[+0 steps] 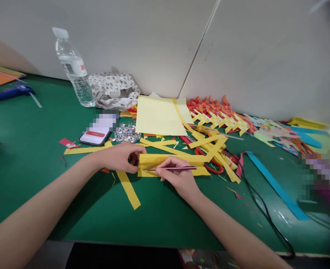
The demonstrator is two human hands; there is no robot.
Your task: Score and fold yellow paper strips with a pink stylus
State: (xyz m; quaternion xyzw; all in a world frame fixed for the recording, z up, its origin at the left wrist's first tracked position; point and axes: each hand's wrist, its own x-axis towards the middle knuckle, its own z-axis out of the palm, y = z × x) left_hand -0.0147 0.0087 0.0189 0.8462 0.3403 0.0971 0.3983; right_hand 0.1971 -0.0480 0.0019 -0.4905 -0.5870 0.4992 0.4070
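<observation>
A creased piece of yellow paper (194, 159) lies in front of me, one long part raised along a fold. My left hand (122, 156) pinches its left end between thumb and fingers. In my right hand (178, 175) is a slim purple pen (187, 168), held almost level, with its tip pointing left at the paper near the fold. Whether the tip touches the paper is too small to tell. Beneath my left hand a loose yellow paper strip (129, 190) sticks out toward me.
Behind the paper are a phone (96, 130), a container of googly eyes (127, 132), a pale yellow sheet (160, 116) and a water bottle (74, 71). Red-handled scissors (216, 167), woven paper fish (221, 119), a blue strip (277, 185) and a black cable (261, 201) lie rightward. A blue glue gun (12, 91) sits far left.
</observation>
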